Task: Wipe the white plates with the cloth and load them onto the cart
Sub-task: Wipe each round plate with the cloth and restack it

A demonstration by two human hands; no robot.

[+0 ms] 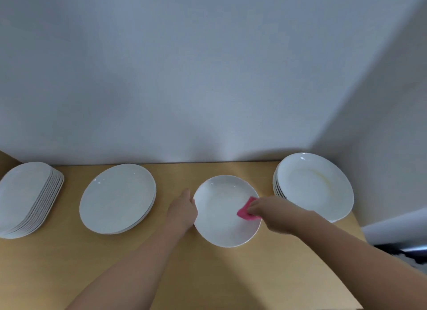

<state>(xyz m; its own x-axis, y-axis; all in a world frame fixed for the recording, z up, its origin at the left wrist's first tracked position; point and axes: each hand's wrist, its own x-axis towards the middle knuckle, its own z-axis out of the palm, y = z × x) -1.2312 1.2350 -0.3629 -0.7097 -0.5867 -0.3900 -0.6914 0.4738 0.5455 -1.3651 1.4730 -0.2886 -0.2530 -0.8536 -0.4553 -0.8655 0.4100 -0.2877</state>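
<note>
**A:** so the plate (pixel 221 201) sits mid-table (pixel 161 263), left hand (pixel 182 209) gripping its left rim, right hand (pixel 270 211) pinching the pink cloth (pixel 245 211) down on its right side.

**B:** yeah, I'd go in circles from the middle out to the rim, with light pressure so it doesn't skid. The cart isn't in view, so no clue how far the carry is.

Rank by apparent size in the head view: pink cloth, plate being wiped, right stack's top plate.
1. right stack's top plate
2. plate being wiped, slightly smaller
3. pink cloth, partly hidden by the right hand
</note>
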